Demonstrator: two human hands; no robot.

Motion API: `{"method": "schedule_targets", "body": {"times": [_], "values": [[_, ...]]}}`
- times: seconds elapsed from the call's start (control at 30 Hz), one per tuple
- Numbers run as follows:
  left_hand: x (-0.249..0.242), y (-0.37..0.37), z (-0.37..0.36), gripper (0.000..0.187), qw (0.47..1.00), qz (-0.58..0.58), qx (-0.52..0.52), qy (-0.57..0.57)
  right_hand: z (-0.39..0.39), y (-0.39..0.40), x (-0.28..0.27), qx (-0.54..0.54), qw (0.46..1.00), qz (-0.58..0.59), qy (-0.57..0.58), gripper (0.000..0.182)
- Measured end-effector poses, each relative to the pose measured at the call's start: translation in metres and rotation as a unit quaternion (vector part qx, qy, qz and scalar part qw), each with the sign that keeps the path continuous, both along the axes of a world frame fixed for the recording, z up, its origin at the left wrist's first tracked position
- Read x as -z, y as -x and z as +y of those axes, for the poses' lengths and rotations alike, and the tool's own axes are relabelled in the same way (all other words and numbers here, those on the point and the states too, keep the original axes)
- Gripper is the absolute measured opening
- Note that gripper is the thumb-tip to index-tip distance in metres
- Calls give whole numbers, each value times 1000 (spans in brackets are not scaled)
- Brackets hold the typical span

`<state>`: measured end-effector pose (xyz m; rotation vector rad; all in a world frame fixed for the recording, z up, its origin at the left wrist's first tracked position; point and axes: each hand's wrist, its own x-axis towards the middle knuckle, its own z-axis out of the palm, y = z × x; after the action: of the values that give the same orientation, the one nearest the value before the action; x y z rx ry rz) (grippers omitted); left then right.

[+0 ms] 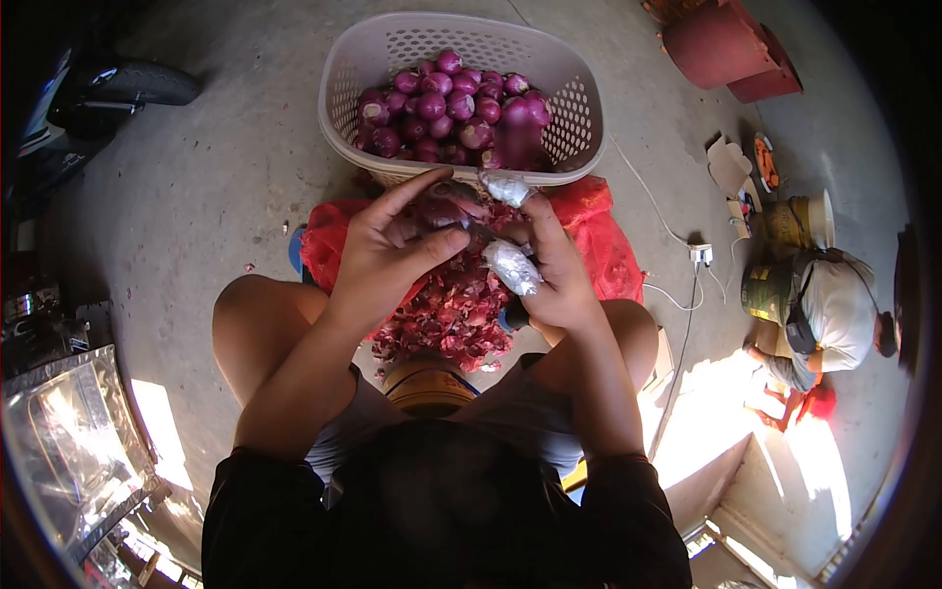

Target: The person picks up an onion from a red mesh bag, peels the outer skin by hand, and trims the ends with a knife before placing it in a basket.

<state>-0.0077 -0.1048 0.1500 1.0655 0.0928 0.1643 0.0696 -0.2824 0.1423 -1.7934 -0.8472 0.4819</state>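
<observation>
My left hand (391,240) is closed around a dark red onion (446,211), held in front of the basket's near rim. Close against the onion is my right hand (561,260), its thumb and forefinger wrapped in silvery tape or foil. Something thin and dark shows between those fingers, too blurred to name. Beneath both hands lies a heap of red onion skins (446,319) on a red mesh sack (599,231). Beyond them, a grey plastic basket (343,64) holds many peeled purple onions (442,103).
A yellowish tub (429,385) stands between my knees. White cable and a plug adapter (700,253) lie on the floor at right. Another person (839,309) bends over near buckets there. Red containers (721,44) stand at back right, a motorbike wheel (147,81) at left.
</observation>
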Motion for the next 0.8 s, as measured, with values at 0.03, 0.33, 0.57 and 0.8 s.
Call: {"method": "schedule_targets", "body": {"times": [0.03,0.33,0.57,0.8], "values": [[1,-1,0,54,1000,-15,4,-11,1,-1,3,-7,1000,-25,-4,57],[3,0,-1,54,997,-11,2,-70,8,-2,3,16,996,-76,-43,43],[4,0,-1,54,996,-21,-2,-81,12,-3,7,47,995,-6,-86,36],[0,0,-1,55,998,-34,-9,-60,9,-3,-6,46,979,144,-135,38]]}}
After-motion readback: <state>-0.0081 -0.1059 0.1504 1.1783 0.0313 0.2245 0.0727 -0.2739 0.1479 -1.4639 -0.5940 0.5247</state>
